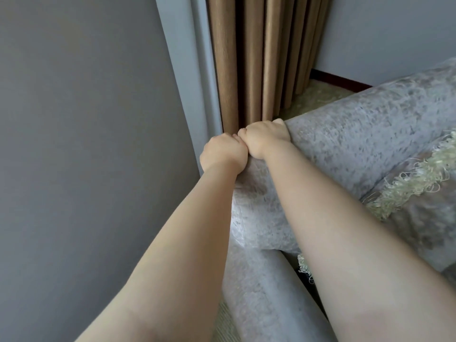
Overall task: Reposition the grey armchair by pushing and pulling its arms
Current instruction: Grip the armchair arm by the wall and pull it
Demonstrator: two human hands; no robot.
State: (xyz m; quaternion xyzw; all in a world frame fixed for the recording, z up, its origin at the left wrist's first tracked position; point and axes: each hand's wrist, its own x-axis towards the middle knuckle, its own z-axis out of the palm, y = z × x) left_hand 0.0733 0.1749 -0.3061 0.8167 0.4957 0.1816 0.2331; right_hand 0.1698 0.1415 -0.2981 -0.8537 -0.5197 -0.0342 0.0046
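Firstly, on the left a plain grey wall (86, 144) fills the view, and its pale corner edge (197, 82) runs down to just behind the hands. The left hand (223, 153) is closed over the top edge of the grey armchair (357, 134), with the fingers curled down on the far side, so the fingertips are hidden. The right hand (265, 135) touches it, side by side, and is closed on the same rounded edge in the same manner. This gripped corner of the armchair stands very near the wall corner and the brown curtain (259, 58); only a narrow gap shows between them. The chair spreads from the hands toward the lower middle and the right. To the right, behind the chair back, a strip of patterned floor (320, 95) is open up to the dark skirting board (340, 81). A fringed pale throw (414, 176) lies on the seat at the right.
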